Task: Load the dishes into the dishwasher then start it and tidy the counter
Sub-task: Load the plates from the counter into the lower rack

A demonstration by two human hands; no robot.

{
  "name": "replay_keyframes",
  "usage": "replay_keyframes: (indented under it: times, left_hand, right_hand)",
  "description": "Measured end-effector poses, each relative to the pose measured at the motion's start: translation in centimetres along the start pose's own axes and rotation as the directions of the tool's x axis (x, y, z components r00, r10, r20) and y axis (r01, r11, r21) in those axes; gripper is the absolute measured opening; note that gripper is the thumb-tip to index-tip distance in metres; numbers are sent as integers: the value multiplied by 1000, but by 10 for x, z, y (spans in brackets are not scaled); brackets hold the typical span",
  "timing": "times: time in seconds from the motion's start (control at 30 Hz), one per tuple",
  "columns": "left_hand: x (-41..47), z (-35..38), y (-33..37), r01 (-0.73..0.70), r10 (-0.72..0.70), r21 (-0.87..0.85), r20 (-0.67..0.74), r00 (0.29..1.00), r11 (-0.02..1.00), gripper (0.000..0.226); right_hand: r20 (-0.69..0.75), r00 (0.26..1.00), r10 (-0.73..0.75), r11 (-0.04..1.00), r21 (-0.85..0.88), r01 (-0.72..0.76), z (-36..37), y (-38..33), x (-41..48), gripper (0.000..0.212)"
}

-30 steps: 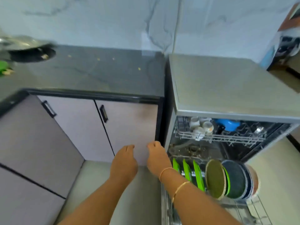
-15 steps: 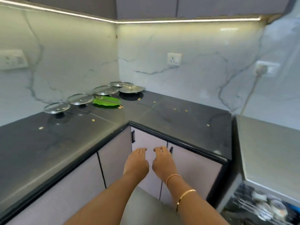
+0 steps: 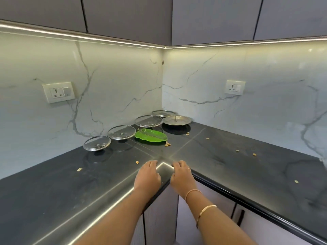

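A green leaf-shaped dish (image 3: pixel 151 137) lies in the corner of the black counter (image 3: pixel 230 156). Around it stand several glass lids: one at the left (image 3: pixel 97 143), another (image 3: pixel 121 132), a third (image 3: pixel 148 121), and one at the back (image 3: pixel 163 113). A steel lid (image 3: pixel 177 120) sits to the right of them. My left hand (image 3: pixel 147 175) and my right hand (image 3: pixel 180 175) hover side by side over the counter's inner corner, fingers loosely bent, holding nothing. The dishwasher is out of view.
Small yellowish crumbs (image 3: pixel 167 144) lie scattered over the counter. Two wall sockets (image 3: pixel 59 92) (image 3: pixel 235 87) sit on the marble backsplash. Grey cabinets hang overhead; cabinet doors with a black handle (image 3: pixel 239 217) stand below the counter.
The view has swung left and up from the open dishwasher to the counter corner. Both hands have risen from in front of the cabinet doors to above the counter edge.
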State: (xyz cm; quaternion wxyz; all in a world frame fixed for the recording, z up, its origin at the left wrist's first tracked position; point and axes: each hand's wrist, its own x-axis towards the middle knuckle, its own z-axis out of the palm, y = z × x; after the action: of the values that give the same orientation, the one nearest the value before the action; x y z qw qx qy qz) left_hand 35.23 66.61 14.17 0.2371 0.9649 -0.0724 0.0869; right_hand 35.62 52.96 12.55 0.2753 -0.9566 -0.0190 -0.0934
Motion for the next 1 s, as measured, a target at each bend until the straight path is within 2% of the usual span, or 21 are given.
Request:
replay_keyframes:
  times: [0.2,0.4,0.73,1.0]
  left_hand:
    - [58,9,-25,47,-48,-23,-16,999,999,51]
    - [148,32,-51,133,-133,-10,-48,990,991,50]
    - [302,72,-69,259,-259,41,-4,966,965,51]
    - [352,102,-85,342,-345,54,59,937,938,51]
  right_hand:
    - [52,999,-13,999,30,12,22,6,75,33]
    - [72,997,-32,998,47,29,45,24,195,33]
    - [230,970,-83,997,15,82,90,53,375,29]
    - [418,906,70,998,-21,-67,132,70,434,47]
